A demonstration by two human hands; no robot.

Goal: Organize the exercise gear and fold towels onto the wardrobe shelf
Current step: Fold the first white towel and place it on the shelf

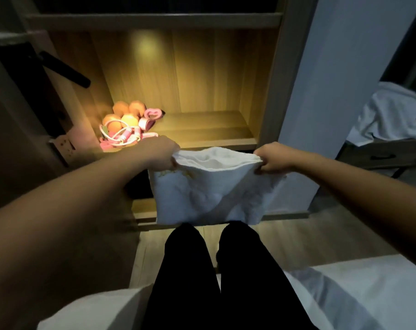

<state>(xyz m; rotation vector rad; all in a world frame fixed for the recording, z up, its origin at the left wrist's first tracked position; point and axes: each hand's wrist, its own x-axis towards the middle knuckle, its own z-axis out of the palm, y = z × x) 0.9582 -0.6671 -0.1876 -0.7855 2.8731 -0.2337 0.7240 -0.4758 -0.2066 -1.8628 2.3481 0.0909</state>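
Head camera, looking forward and down: a person is facing an open wooden wardrobe, both bare arms reaching out ahead. The left hand (158,152) and right hand (272,157) are holding a white towel (214,189) stretched between them by its top edge. Each grip is closed tight, with the fingers curling around a bunched upper corner of the cloth. The towel is hanging doubled over, its top edge gaping open like a pocket, and its lower edge is dangling above the person's knees. It is hovering in the air just in front of and below the lit wardrobe shelf (202,129), not touching it.

A warm light is glowing down on that shelf. Orange dumbbells (123,115) are sitting bunched in the shelf's left corner, with a pink jump rope (123,136) lying coiled in front of them and a pink heart-shaped piece (152,114) just beside them on the right.

The person's legs in black trousers (190,270) are extending forward from the bottom of the frame over a wood floor (285,234). White bedding (357,294) is showing on either side of the legs. At far right, another white cloth (390,110) is lying crumpled on a dark piece of furniture.
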